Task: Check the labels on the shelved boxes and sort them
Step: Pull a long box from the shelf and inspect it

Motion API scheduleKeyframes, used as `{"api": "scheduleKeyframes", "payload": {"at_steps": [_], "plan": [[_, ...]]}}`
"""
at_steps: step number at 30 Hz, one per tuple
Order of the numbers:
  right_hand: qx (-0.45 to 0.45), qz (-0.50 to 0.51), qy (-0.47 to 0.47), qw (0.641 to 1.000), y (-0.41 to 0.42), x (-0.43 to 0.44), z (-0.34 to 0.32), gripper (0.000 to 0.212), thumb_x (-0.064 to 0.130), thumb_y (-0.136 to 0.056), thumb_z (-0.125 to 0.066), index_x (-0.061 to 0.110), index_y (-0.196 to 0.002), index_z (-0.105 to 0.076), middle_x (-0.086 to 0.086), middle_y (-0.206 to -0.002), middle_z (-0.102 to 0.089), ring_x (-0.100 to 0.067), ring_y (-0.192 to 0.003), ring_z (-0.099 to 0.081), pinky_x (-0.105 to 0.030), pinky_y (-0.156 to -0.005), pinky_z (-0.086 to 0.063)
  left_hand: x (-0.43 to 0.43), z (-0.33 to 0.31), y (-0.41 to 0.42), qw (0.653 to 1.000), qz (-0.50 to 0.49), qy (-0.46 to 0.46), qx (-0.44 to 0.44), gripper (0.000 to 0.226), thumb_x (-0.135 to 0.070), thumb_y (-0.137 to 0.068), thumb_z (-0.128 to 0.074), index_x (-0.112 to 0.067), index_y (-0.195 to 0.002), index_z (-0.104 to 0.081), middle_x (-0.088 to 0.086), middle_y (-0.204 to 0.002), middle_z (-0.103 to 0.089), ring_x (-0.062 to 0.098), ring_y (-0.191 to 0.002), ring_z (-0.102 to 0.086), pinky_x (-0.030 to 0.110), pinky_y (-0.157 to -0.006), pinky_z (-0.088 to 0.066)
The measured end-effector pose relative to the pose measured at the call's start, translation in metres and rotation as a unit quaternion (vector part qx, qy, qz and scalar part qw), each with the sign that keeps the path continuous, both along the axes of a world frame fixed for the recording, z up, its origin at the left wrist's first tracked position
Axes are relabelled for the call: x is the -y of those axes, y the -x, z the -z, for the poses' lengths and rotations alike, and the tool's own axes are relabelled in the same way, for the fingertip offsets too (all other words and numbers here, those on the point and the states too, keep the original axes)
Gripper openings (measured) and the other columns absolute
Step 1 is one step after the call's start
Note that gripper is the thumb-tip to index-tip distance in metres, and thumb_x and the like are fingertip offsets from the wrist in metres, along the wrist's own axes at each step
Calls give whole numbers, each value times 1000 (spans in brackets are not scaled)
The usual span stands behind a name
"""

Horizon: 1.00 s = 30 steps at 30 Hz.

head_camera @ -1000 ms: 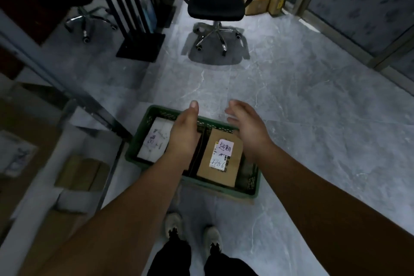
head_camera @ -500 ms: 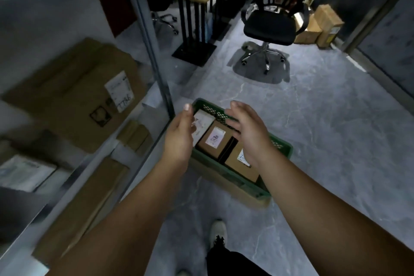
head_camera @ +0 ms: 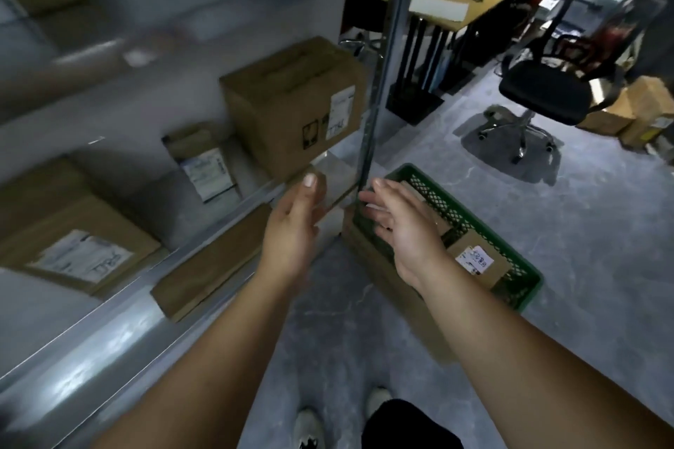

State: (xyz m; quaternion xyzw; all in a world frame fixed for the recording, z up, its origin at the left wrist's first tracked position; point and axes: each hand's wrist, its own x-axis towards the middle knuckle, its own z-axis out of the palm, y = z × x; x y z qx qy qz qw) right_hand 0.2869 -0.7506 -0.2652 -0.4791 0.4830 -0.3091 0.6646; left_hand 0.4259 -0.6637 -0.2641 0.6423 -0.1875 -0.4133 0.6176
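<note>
Motion blur is smearing the metal shelf (head_camera: pixel 120 324), and the writing on the shelved cardboard boxes (head_camera: pixel 291 109) is proving hard to read. The right hand (head_camera: pixel 405 230) is hiding part of the green crate (head_camera: pixel 470 215) on the floor, which is holding small boxes; only one labelled box (head_camera: pixel 481 262) is showing clearly. The left hand (head_camera: pixel 291 226) and right hand are holding nothing, fingers (head_camera: pixel 381 190) released, now reaching at the shelf edge rather than over the crate as half a second ago.

One head-worn wide-angle camera looks forward and down, near the shelf (head_camera: pixel 109 332) on its left
</note>
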Motion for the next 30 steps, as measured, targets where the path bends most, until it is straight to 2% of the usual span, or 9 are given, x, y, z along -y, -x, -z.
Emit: {"api": "scheduleKeyframes", "payload": {"at_steps": [3, 6, 9, 15, 18, 24, 30], "plan": [[15, -30, -10, 999, -13, -18, -1, 22, 43, -105, -68, 30, -121, -75, 1, -122, -80, -20, -119, -74, -34, -94, -52, -31, -2, -6, 999, -48, 3, 4, 68, -77, -86, -59, -29, -133, -73, -8, -122, -78, 10, -110, -75, 34, -96, -57], [14, -71, -12, 997, -23, -31, 2, 21, 43, -105, -69, 32, -121, -75, 4, -121, -81, -16, -117, -76, -39, -104, -52, -60, 1, -7, 996, -91, -6, 6, 70, -82, -89, -62, -30, -136, -71, -6, -127, -77, 15, -116, -74, 42, -102, -57], [14, -117, -14, 993, -29, -40, 3, 24, 43, -105, -68, 31, -125, -75, 5, -122, -81, -15, -117, -75, -41, -110, -50, -86, 3, 0, 988, -152, -17, 17, 62, -78, -93, -62, -32, -135, -71, -8, -125, -78, 12, -113, -74, 44, -103, -58], [19, -202, -14, 979, -25, -65, 6, 22, 43, -106, -68, 32, -123, -75, 2, -122, -81, -19, -118, -75, -40, -104, -50, -137, 3, 30, 964, -264, -22, 10, 49, -67, -100, -60, -30, -131, -72, -6, -122, -78, 15, -112, -75, 45, -105, -57], [14, -235, -12, 972, -21, -79, 10, 22, 44, -105, -68, 32, -123, -75, 3, -122, -81, -19, -118, -75, -39, -103, -50, -161, 3, 46, 952, -306, -20, 11, 54, -67, -97, -58, -29, -133, -71, -4, -124, -77, 16, -112, -75, 45, -105, -57], [3, -291, -14, 957, -21, -112, 19, 23, 45, -106, -67, 33, -125, -74, 4, -122, -81, -16, -116, -75, -39, -106, -51, -207, 14, 63, 935, -355, -26, 12, 37, -61, -106, -53, -35, -125, -71, -5, -124, -77, 16, -114, -74, 47, -108, -56], [-15, -313, -12, 950, -38, -134, 41, 21, 44, -107, -67, 35, -124, -74, 5, -123, -80, -15, -118, -74, -42, -112, -51, -239, 38, 49, 927, -373, -43, 6, 46, -63, -107, -50, -32, -136, -67, -6, -130, -73, 15, -119, -71, 49, -111, -54]]}}
